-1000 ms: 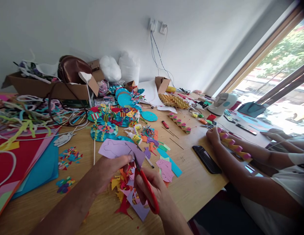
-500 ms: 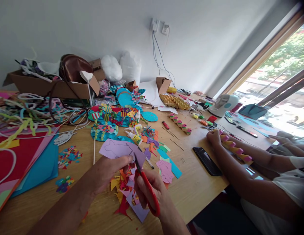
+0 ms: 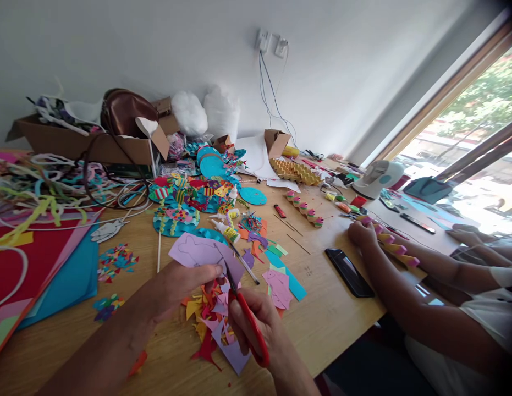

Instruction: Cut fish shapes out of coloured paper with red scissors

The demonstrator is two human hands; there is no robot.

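Observation:
My left hand (image 3: 193, 283) pinches the lower edge of a purple sheet of paper (image 3: 196, 251) with a fish outline drawn on it. My right hand (image 3: 256, 319) is wrapped round the red handles of a pair of scissors (image 3: 259, 344). Their blades meet the paper just right of my left thumb, partway into it. Below both hands lies a heap of coloured paper scraps (image 3: 206, 319). To the right are pink paper pieces (image 3: 277, 289) with drawn outlines, and a pen (image 3: 247, 267) lies behind the purple paper.
A co-worker's hands (image 3: 363, 236) hold a painted egg-carton strip (image 3: 390, 242) at the right, near a black phone (image 3: 348, 272). Glue bottles (image 3: 226, 231) and decorated paper fish (image 3: 179, 214) stand behind the purple paper. Coloured sheets (image 3: 61, 286) lie at the left.
The scissors and purple paper stay nearly in place, with only a slight shift of the hands. The co-worker's egg-carton strip has tilted and moved a little left.

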